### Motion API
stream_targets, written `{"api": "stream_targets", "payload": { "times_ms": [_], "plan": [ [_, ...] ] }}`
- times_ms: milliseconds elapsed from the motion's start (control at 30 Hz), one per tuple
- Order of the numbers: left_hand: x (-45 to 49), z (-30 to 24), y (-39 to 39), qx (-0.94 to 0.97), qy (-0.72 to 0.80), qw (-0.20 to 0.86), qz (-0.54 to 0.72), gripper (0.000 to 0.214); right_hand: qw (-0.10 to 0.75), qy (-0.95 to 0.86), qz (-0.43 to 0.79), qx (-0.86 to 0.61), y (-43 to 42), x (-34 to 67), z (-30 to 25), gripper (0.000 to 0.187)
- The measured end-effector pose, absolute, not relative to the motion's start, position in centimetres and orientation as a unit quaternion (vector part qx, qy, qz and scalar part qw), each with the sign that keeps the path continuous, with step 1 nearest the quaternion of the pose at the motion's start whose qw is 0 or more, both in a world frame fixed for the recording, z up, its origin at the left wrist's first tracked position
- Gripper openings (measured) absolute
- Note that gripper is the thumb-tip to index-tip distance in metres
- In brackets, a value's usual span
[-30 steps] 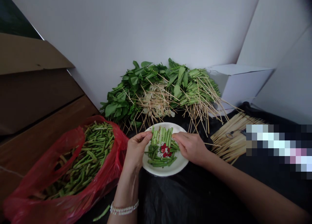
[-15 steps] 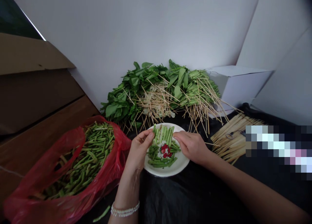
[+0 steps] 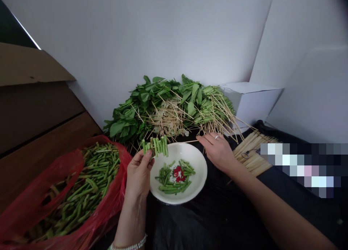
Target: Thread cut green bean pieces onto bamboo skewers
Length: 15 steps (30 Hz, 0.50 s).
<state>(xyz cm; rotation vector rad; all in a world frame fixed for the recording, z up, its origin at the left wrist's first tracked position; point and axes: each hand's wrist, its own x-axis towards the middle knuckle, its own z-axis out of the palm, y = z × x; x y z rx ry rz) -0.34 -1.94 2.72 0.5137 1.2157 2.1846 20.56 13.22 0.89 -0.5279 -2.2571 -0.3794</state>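
My left hand [image 3: 138, 173] holds up a row of cut green bean pieces [image 3: 156, 146] just above the left rim of a white plate [image 3: 197, 173]. A thin bamboo skewer [image 3: 187, 142] runs from that row to the fingertips of my right hand [image 3: 217, 152], which pinches its end beyond the plate's far right rim. On the plate lie more cut green beans [image 3: 174, 181] around a few red chili pieces [image 3: 178, 173]. A red plastic bag [image 3: 35, 203] full of cut beans sits next to my left wrist.
Behind the plate rises a heap of skewered leafy greens and beans [image 3: 165, 108], with a white cardboard box [image 3: 250, 101] to its right. A bundle of bamboo skewers [image 3: 252, 152] lies on black plastic sheeting [image 3: 206, 213]. Wooden boards [image 3: 35, 141] stand at left.
My left hand has lifted the row of bean pieces off the plate, up and to the left. My right hand has drawn back to the right, and the view has shifted slightly.
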Motion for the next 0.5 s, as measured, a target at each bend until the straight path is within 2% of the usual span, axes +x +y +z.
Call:
{"api": "stream_targets", "payload": {
  "times_ms": [133, 267, 367, 500],
  "plan": [
    [-0.5, 2.6, -2.0, 0.192, 0.432, 0.267, 0.84, 0.026, 0.386, -0.871, -0.181, -0.245, 14.4, 21.4, 0.9, 0.03],
    [-0.2, 2.5, -2.3, 0.288, 0.456, 0.263, 0.8, 0.031, 0.443, -0.846, -0.127, -0.269, 14.5, 21.7, 0.9, 0.03],
    [0.7, 2.8, -2.3, 0.354, 0.521, 0.278, 0.725, 0.044, 0.511, -0.808, -0.011, -0.293, 14.4, 21.7, 1.3, 0.024],
    [1.7, 2.3, -1.8, 0.405, 0.592, 0.27, 0.643, 0.038, 0.554, -0.738, 0.208, -0.323, 14.2, 22.1, 2.5, 0.022]
  ]
}}
